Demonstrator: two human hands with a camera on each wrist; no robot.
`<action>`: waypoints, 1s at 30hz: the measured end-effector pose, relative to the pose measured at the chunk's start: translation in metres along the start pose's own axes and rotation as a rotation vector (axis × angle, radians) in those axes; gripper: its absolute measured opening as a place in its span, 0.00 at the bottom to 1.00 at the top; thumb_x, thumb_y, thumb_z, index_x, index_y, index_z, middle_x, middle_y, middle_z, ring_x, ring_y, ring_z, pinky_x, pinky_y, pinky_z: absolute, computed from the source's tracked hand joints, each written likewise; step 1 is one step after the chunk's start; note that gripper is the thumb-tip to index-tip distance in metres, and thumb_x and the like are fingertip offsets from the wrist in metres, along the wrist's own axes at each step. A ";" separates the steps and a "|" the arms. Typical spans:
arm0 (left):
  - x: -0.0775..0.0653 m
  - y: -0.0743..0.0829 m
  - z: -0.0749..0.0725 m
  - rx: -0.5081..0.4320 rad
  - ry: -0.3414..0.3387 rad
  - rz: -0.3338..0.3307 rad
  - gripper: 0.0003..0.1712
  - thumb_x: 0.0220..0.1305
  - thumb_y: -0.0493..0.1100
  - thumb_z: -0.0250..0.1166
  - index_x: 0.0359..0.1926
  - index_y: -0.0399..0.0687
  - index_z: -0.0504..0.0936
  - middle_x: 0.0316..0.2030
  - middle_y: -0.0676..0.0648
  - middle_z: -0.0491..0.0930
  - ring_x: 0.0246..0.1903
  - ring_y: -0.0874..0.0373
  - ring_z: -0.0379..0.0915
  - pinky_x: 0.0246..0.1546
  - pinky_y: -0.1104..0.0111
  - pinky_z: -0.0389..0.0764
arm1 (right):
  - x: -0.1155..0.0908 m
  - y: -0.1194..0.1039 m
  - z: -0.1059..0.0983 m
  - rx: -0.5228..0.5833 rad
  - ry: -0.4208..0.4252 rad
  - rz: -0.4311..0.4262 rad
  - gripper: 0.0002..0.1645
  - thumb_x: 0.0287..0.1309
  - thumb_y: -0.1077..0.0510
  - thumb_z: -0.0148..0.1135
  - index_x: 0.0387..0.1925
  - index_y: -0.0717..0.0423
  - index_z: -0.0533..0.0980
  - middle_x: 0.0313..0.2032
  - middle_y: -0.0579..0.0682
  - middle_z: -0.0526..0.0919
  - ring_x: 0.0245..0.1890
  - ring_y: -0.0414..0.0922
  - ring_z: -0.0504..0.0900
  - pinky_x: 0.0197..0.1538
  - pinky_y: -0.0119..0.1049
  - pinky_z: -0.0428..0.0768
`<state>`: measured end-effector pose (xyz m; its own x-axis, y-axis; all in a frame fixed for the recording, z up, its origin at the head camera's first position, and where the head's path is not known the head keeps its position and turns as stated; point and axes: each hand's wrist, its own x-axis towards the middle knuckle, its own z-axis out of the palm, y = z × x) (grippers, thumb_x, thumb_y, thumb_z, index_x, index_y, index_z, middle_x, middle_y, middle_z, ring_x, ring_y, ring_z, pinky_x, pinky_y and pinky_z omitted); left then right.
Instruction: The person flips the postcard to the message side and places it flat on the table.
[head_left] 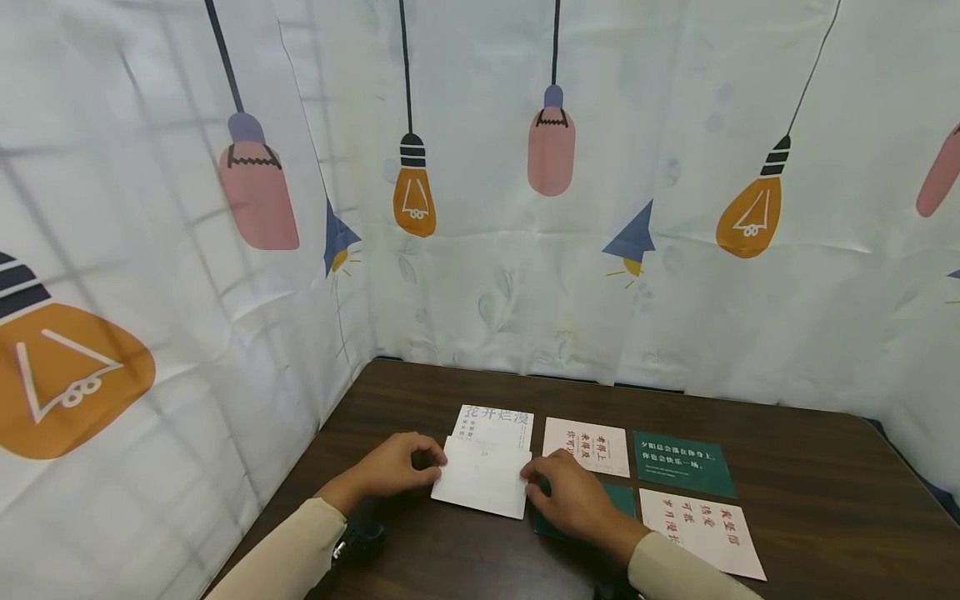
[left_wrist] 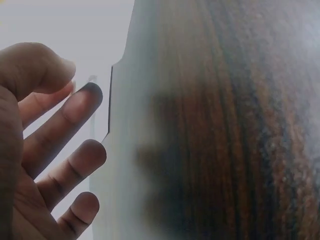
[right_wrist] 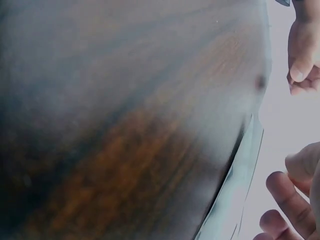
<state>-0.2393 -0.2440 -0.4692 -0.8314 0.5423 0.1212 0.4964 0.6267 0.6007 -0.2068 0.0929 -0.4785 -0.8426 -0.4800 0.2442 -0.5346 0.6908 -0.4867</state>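
A plain white card lies between my two hands, overlapping the lower part of a white card with grey lettering. At its left edge, the thumb and fingertips of my left hand pinch it. My right hand holds the opposite edge with thumb and index finger, the palm over a green card that it partly hides. In the left wrist view, the thumb and bent fingers of the left hand show against a washed-out pale area. The right hand appears at the lower right of its own wrist view.
Right of the hands lie a pink card with red lettering, a green card with white lettering and another pale card with red lettering. All rest on a dark wooden table. Patterned white curtains hang behind and to the left.
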 end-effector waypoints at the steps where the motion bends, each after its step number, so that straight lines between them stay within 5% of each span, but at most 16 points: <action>1: 0.000 0.000 0.000 -0.004 -0.006 -0.007 0.07 0.64 0.41 0.71 0.43 0.56 0.86 0.38 0.63 0.82 0.40 0.65 0.77 0.45 0.64 0.79 | 0.000 0.000 0.000 0.000 -0.003 0.004 0.08 0.64 0.54 0.70 0.45 0.45 0.84 0.37 0.33 0.80 0.44 0.39 0.76 0.42 0.38 0.80; 22: 0.000 -0.001 0.004 0.005 -0.037 0.022 0.10 0.60 0.42 0.73 0.43 0.53 0.86 0.30 0.65 0.79 0.34 0.65 0.76 0.43 0.65 0.77 | 0.000 -0.004 0.005 -0.015 -0.060 0.024 0.20 0.54 0.47 0.76 0.48 0.47 0.83 0.32 0.32 0.74 0.34 0.35 0.69 0.32 0.32 0.73; 30: -0.004 0.001 0.006 0.112 -0.022 -0.002 0.09 0.59 0.48 0.73 0.40 0.62 0.84 0.28 0.69 0.76 0.37 0.67 0.68 0.52 0.51 0.65 | 0.001 -0.004 0.007 -0.036 -0.103 0.014 0.23 0.52 0.46 0.77 0.49 0.48 0.82 0.31 0.30 0.73 0.34 0.35 0.67 0.32 0.32 0.72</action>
<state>-0.2339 -0.2417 -0.4740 -0.8277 0.5519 0.1021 0.5201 0.6859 0.5089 -0.2045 0.0855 -0.4824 -0.8400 -0.5217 0.1491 -0.5262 0.7161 -0.4586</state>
